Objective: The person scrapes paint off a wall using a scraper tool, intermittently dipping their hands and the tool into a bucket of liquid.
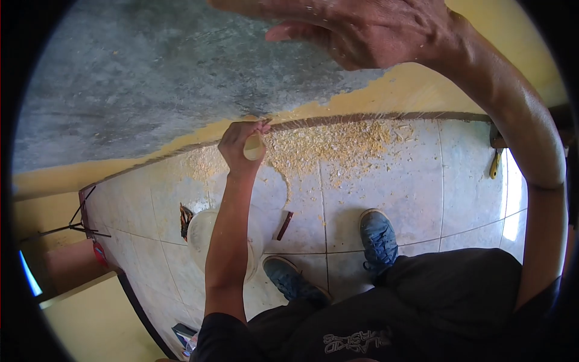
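Observation:
My left hand is closed around a cream-coloured cup-like container, its round open end facing me, close to the foot of the wall. My right hand is raised in front of the wall, with its thumb apart and its fingers stretched left; the fingertips are partly cut off by the top edge. The wall has a large grey, bare patch with yellow paint along its lower border. Small pale specks and streaks show near my right hand and along the wall's base.
Yellowish flakes cover the tiled floor along the wall. A pale, translucent bucket stands behind my left forearm, near a dark strip and my shoes. A yellow-handled tool is at right, a black metal stand at left.

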Available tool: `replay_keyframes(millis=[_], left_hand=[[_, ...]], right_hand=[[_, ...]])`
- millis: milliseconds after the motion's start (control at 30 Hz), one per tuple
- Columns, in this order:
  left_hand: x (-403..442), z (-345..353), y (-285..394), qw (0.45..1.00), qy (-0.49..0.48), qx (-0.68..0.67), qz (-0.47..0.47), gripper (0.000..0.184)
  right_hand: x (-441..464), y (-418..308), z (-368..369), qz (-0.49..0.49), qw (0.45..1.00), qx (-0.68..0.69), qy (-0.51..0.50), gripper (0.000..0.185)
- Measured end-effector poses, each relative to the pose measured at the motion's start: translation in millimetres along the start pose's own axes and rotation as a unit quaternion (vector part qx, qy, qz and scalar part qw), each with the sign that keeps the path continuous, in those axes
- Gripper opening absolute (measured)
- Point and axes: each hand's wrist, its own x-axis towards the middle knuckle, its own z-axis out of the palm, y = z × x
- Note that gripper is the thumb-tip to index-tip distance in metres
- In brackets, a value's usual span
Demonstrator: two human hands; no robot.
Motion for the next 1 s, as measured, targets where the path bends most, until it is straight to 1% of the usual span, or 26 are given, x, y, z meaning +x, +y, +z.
replay_keyframes(millis=[67, 133, 167, 200, 267, 300, 367, 400, 467, 500, 567, 600, 667, 700, 733, 800, 867, 933, 967, 1000], left_hand=[[5.0, -3.8, 4.1, 0.992, 0.059, -0.099, -0.053, 0.026], [2.8, -1.5, -3.5, 0.992, 0.085, -0.078, -0.056, 0.023], [2.1, 2.2, -7.3, 0.989, 0.062, -0.125, -0.048, 0.023], [3.4, 1.4, -5.8, 0.989, 0.018, -0.139, -0.046, 0.025], [10.6, -6.2, -7.4, 1.000, -0.007, -0.021, 0.019, 0.023], [19.1, -10.0, -4.9, 1.000, -0.003, -0.020, 0.023, 0.023], [22.8, -14.8, 7.9, 0.997, 0.057, -0.050, 0.033, 0.021], [24.4, -13.3, 5.8, 0.995, 0.071, -0.066, 0.036, 0.020], [14.2, -8.5, -13.0, 0.996, 0.021, -0.086, 0.019, 0.022], [16.8, -13.5, -10.5, 0.996, 0.021, -0.082, 0.020, 0.022], [25.4, -18.3, -4.9, 0.998, -0.016, -0.019, 0.054, 0.023], [28.0, -19.9, -2.3, 0.998, -0.014, -0.020, 0.055, 0.023], [28.2, -18.7, 3.6, 0.994, 0.063, -0.081, 0.042, 0.023], [25.2, -15.1, 0.1, 0.995, 0.064, -0.080, 0.004, 0.024], [22.5, -14.0, -2.0, 0.995, 0.064, -0.079, 0.003, 0.024], [21.4, -12.9, -6.9, 0.998, 0.001, -0.041, 0.046, 0.025], [21.6, -15.6, 0.3, 0.997, 0.007, -0.043, 0.066, 0.025], [11.0, -12.1, 4.3, 0.997, 0.063, -0.025, 0.027, 0.024], [1.8, -3.1, -0.6, 0.996, 0.079, -0.037, -0.003, 0.023], [1.6, -3.0, 0.7, 0.996, 0.076, -0.039, -0.006, 0.023]], right_hand=[[2.1, 2.5, -0.9, -0.011, 1.000, -0.005, 0.007, 0.026], [-0.6, 4.0, -0.5, -0.009, 1.000, -0.003, -0.002, 0.026], [-0.4, 1.2, 0.3, -0.005, 1.000, 0.003, -0.004, 0.026], [-1.1, -0.5, 0.0, -0.005, 1.000, 0.005, 0.001, 0.026], [1.6, 1.0, 0.3, -0.011, 1.000, 0.001, 0.016, 0.026], [1.6, 2.4, -0.8, -0.015, 1.000, -0.004, 0.018, 0.026], [-1.6, 1.6, -2.3, -0.016, 1.000, -0.003, 0.011, 0.026], [-1.3, 1.9, -2.6, -0.016, 1.000, 0.000, 0.006, 0.026], [-0.4, -2.2, -0.5, -0.014, 1.000, 0.005, 0.005, 0.026], [4.0, -2.6, 1.1, -0.015, 1.000, 0.005, 0.010, 0.026], [11.0, 0.8, 2.6, -0.020, 1.000, -0.003, 0.020, 0.026], [10.8, 1.8, 2.8, -0.022, 1.000, -0.005, 0.020, 0.026], [5.7, 0.9, 1.7, -0.020, 1.000, -0.006, 0.012, 0.026], [5.4, -2.4, 2.2, -0.019, 1.000, -0.001, 0.010, 0.026], [8.5, -3.0, 2.8, -0.020, 1.000, 0.000, 0.012, 0.026], [17.8, 0.2, 3.4, -0.029, 0.999, -0.005, 0.023, 0.026], [19.0, 3.4, 2.5, -0.033, 0.999, -0.013, 0.027, 0.027], [13.4, 2.9, 1.4, -0.030, 0.999, -0.014, 0.022, 0.027], [10.7, 2.3, 0.6, -0.028, 0.999, -0.015, 0.019, 0.027], [9.7, 0.1, 0.6, -0.026, 0.999, -0.013, 0.018, 0.027]])
